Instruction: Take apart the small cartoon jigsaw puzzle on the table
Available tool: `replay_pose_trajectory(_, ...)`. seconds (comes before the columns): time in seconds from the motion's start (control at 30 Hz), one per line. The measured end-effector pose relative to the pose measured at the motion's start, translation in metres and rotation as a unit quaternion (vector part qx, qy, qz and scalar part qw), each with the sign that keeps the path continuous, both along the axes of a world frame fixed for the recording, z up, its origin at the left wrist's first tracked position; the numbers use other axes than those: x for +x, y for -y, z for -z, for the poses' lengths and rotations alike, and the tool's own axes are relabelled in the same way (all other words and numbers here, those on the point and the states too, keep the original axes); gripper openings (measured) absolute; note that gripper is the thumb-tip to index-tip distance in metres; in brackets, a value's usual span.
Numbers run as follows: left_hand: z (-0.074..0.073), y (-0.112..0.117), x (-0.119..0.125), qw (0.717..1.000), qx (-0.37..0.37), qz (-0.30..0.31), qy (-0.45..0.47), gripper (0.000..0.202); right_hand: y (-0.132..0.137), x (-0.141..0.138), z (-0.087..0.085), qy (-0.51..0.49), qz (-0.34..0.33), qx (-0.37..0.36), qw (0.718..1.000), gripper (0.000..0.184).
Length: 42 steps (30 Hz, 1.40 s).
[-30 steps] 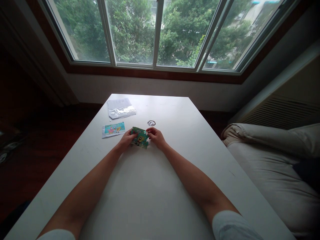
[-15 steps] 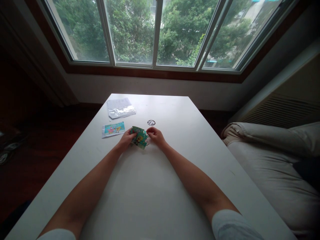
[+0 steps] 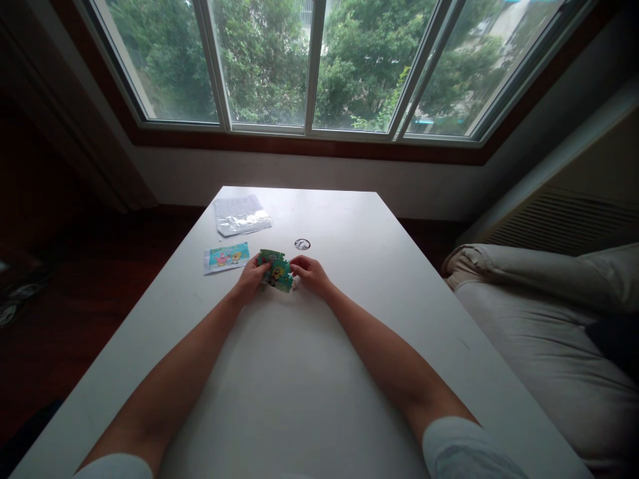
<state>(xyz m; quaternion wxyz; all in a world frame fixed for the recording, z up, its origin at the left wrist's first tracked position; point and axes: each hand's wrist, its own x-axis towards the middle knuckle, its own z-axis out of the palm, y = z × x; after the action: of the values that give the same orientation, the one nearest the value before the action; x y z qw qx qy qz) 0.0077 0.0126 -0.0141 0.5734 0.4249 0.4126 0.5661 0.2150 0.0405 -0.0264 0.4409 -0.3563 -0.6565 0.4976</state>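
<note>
My left hand (image 3: 251, 277) grips the left side of a partly joined jigsaw puzzle (image 3: 278, 271), its thumb on top. The puzzle is green with a yellow cartoon figure, and its top and right edges show open tabs and notches. It is held tilted just above the white table. The fingers of my right hand (image 3: 308, 271) are pinched together at the puzzle's right edge; any loose piece between them is too small to make out. A few small bits (image 3: 294, 286) show just below the right fingertips.
A flat packet with a cartoon picture (image 3: 227, 257) lies left of my hands on the white table (image 3: 299, 386). Behind it is a clear plastic bag (image 3: 242, 215) with papers. A small round black-and-white item (image 3: 302, 244) lies beyond the puzzle. A sofa (image 3: 544, 332) stands at the right.
The puzzle has turned slightly and shifted a little left and up in my left hand. My right fingers have moved slightly left along with its edge.
</note>
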Motion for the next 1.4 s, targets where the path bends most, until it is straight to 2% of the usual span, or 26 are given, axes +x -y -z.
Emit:
replay_pose_trajectory(0.1, -0.001, 0.002, 0.0, 1.0, -0.007, 0.014, 0.013, 0.04, -0.001, 0.0, 0.0, -0.015, -0.013, -0.017, 1.0, 0.03)
replay_pose_trajectory(0.27, -0.002, 0.005, -0.002, 0.996, -0.02, 0.076, 0.032, 0.047, -0.002, -0.001, 0.002, -0.027, 0.008, -0.023, 0.999, 0.03)
replay_pose_trajectory(0.53, 0.001, 0.002, -0.003, 0.996, -0.019, 0.066, 0.053, 0.041, 0.003, -0.007, 0.003, -0.014, 0.038, -0.019, 0.999, 0.031)
replay_pose_trajectory(0.63, 0.001, 0.002, -0.004, 0.996, -0.017, 0.078, 0.049, 0.041, 0.006, -0.009, 0.001, -0.002, 0.066, -0.022, 0.998, 0.027)
replay_pose_trajectory(0.77, 0.001, 0.003, -0.005, 0.995, -0.019, 0.088, 0.045, 0.041, 0.01, -0.01, -0.002, 0.008, 0.063, -0.025, 0.998, 0.022)
replay_pose_trajectory(1.03, -0.004, 0.006, -0.004, 0.995, -0.028, 0.086, 0.049, 0.035, 0.018, -0.011, -0.006, 0.084, 0.129, 0.038, 0.987, 0.016)
replay_pose_trajectory(1.23, -0.002, 0.006, -0.004, 0.995, -0.044, 0.086, 0.023, 0.028, 0.019, -0.013, -0.009, 0.01, 0.138, 0.038, 0.99, 0.018)
replay_pose_trajectory(1.4, -0.001, 0.007, -0.004, 0.989, -0.033, 0.139, -0.023, 0.031, 0.015, -0.014, -0.008, -0.036, 0.126, 0.018, 0.991, 0.022)
